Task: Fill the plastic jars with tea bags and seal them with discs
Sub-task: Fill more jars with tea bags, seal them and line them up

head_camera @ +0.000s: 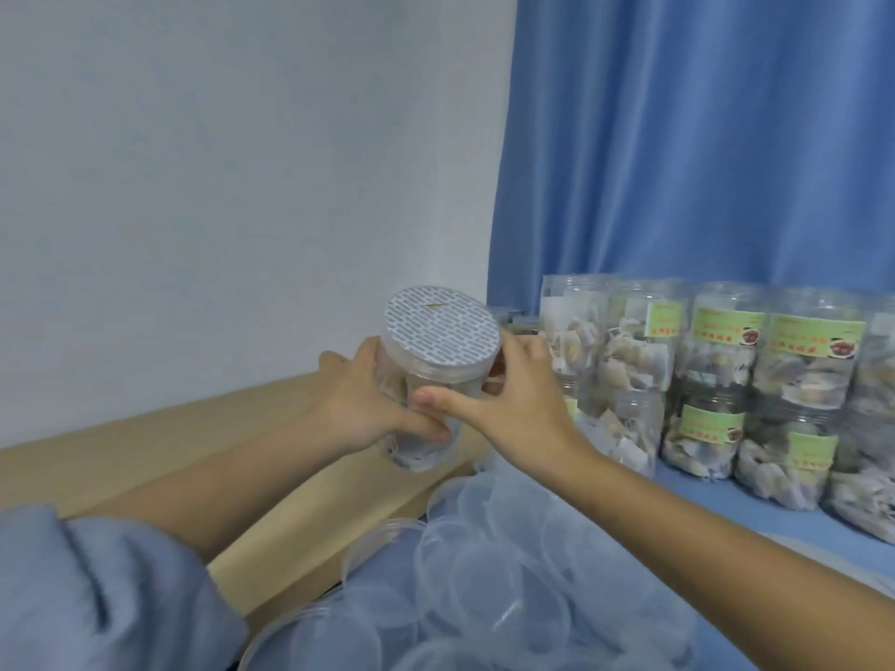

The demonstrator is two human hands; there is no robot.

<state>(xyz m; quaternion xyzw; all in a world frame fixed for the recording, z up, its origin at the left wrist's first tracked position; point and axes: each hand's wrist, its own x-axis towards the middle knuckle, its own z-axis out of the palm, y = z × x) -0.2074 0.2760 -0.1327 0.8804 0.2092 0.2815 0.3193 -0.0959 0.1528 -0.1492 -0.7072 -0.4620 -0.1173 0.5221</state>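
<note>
A person holds one jar [426, 380] up in the air with both hands, over the tan board [145, 447] by the white wall [218, 162]. The jar leans a bit, with its top turned toward the camera. A round disc [441, 327] with small gray marks sits flat on the jar's mouth and covers it. Tea bags [416, 452] show through the clear side near the jar's bottom. The left hand [358, 404] grips the jar from the left side. Its fingers curl around the back and its thumb [426, 428] lies across the near side, low on the jar. The right hand [513, 394] grips the jar from the right side. Its thumb [440, 397] points left and presses on the near side, just under the rim, right above the left thumb. Its other fingers wrap around the far right side of the jar, close to the disc's edge. So the jar sits between the two hands, with the disc above all the fingers. To the right, full jars [726, 380] with green labels stand in stacked rows on a blue cloth [726, 506], in front of a blue curtain [702, 138]. They are near the held jar but do not touch it. A pile of clear lids [508, 573] lies close below the arms. A gray-blue sleeve [97, 598] covers the left arm at the near left.
</note>
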